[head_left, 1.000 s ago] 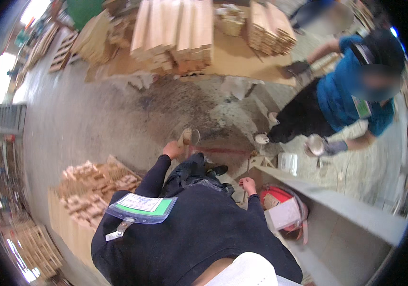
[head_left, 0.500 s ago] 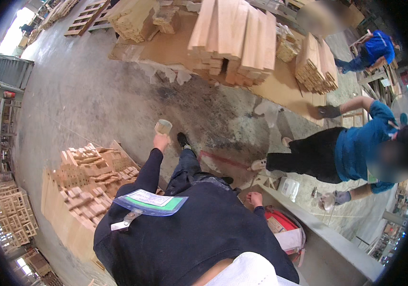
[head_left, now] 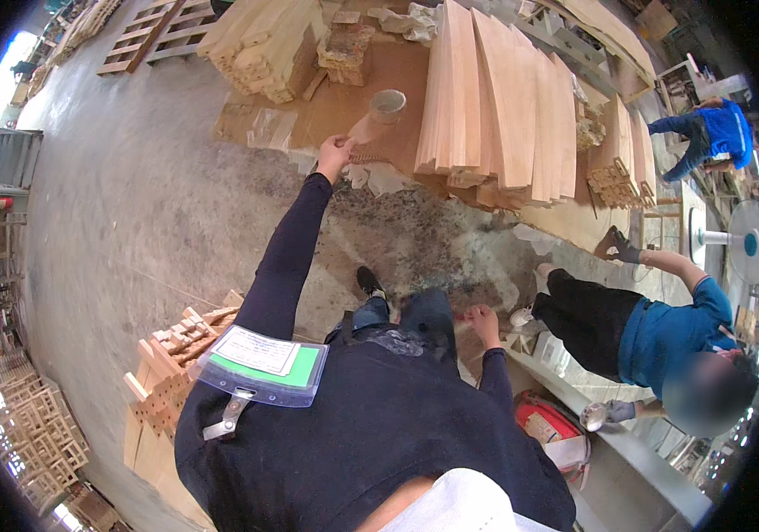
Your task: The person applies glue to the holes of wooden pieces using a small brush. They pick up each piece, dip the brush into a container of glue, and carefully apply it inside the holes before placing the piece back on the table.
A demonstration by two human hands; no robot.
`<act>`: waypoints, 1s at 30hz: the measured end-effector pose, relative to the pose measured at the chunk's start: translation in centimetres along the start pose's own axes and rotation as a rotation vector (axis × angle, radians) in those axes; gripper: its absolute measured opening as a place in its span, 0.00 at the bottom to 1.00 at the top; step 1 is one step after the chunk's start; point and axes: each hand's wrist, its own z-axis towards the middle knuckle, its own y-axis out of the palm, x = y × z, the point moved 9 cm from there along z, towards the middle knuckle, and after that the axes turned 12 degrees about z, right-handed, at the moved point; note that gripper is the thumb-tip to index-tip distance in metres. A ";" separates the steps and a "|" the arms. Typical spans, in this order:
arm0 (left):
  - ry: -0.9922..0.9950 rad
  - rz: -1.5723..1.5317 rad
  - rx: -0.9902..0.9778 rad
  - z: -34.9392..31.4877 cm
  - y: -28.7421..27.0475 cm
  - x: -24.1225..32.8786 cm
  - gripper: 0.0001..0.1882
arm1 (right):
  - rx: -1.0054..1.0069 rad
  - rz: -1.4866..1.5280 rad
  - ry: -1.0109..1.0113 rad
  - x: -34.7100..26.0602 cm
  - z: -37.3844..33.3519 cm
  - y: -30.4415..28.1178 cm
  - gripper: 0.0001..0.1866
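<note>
My left hand [head_left: 335, 153] is stretched far forward, shut on a clear plastic cup [head_left: 377, 113] that tilts away from me over the brown sheet under the lumber. My right hand [head_left: 486, 321] hangs low by my hip with its fingers curled; nothing shows in it. A badge holder [head_left: 260, 359] with a green card hangs on my dark top.
Tall stacks of pale wooden boards [head_left: 503, 97] stand just beyond the cup. A pile of small wooden blocks [head_left: 175, 355] sits at my left. A person in a blue shirt [head_left: 663, 337] bends over at my right, beside a grey bench [head_left: 636, 461] and a red bag [head_left: 556, 434]. Another person in blue [head_left: 716, 133] works farther off.
My left arm has stretched farther forward and up with the cup, from over the bare floor to the edge of the board stacks. The right hand stays by my hip.
</note>
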 end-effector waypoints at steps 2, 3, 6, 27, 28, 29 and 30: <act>-0.035 0.199 -0.018 2.8 -0.3 -3.2 0.26 | -0.052 -0.007 -0.010 -1.7 0.8 1.9 0.14; -0.077 0.211 -0.067 3.2 0.2 -4.5 0.26 | -0.063 -0.070 -0.016 -1.0 1.3 2.1 0.14; -0.108 0.199 -0.185 2.8 0.8 -7.2 0.25 | -0.104 -0.199 0.057 1.0 2.9 3.1 0.14; 0.012 1.020 -0.114 18.4 -3.8 2.3 0.15 | -0.222 0.476 0.166 -7.3 18.3 13.9 0.17; 0.049 1.021 -0.023 19.4 -4.4 1.7 0.15 | -0.181 0.583 0.207 -6.6 16.9 13.8 0.17; 0.088 1.025 0.067 20.6 -5.0 -0.2 0.16 | -0.138 0.696 0.248 -6.0 15.4 14.1 0.17; 0.141 1.024 0.144 21.8 -4.9 -0.8 0.17 | -0.091 0.675 0.267 -5.9 14.3 14.2 0.17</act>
